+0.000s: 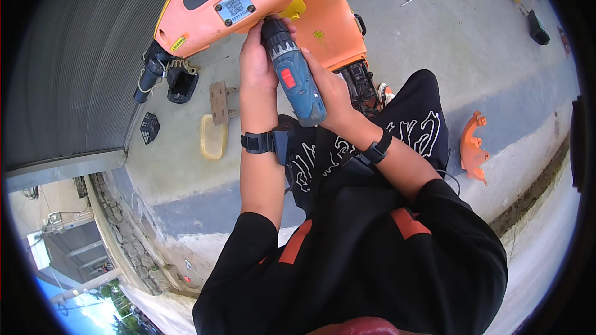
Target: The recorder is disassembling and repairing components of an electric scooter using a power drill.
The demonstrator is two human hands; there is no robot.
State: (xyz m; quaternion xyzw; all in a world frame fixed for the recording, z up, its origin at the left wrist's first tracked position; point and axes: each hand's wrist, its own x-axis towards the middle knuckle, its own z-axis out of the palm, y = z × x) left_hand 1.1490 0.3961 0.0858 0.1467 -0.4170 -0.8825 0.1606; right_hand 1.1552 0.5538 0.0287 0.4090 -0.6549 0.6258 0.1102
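A blue cordless drill (298, 87) with a black chuck and a red patch on top is in front of my chest. Its front end points up toward the underside of an orange scooter body (208, 28). My right hand (334, 94) grips the drill from the right side; the handle is hidden below its body. My left hand (259, 62) is at the chuck, thumb on the left and fingertips showing on the right, so its fingers wrap behind it. The tip of the bit and whatever it meets are hidden. A metal plate (235, 8) is bolted to the orange panel above.
A lower orange panel (332, 25) and a dark exposed compartment (360, 84) lie beyond my right hand. On the concrete floor are a yellow pad (213, 138), a brown bracket (220, 103), a black grille (149, 128) and a loose orange part (474, 149). A corrugated shutter (93, 43) stands left.
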